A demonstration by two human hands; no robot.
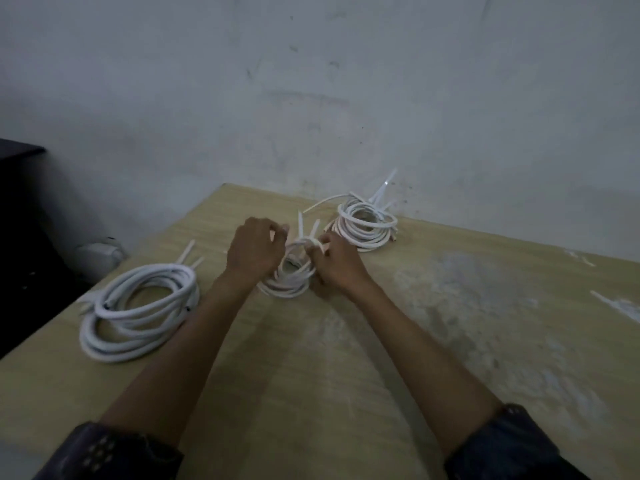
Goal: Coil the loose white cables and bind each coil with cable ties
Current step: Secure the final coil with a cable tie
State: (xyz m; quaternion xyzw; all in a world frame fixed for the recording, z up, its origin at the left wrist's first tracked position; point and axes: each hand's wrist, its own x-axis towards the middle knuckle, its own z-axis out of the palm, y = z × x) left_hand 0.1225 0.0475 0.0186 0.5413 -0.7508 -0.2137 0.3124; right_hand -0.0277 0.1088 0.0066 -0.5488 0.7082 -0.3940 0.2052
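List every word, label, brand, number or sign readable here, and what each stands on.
No readable text anywhere.
Left coil: small dark marks, too blurred to read.
Middle coil, its cable tie, far coil, table, wall: no print visible.
Left sleeve: pale dots, a pattern, not letters.

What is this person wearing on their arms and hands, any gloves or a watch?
No gloves: the left hand and right hand are bare, with no ring or watch in view. Both forearms are uncovered. The dark left sleeve, patterned with small pale squares, and the dark right sleeve are bunched up near the elbows.
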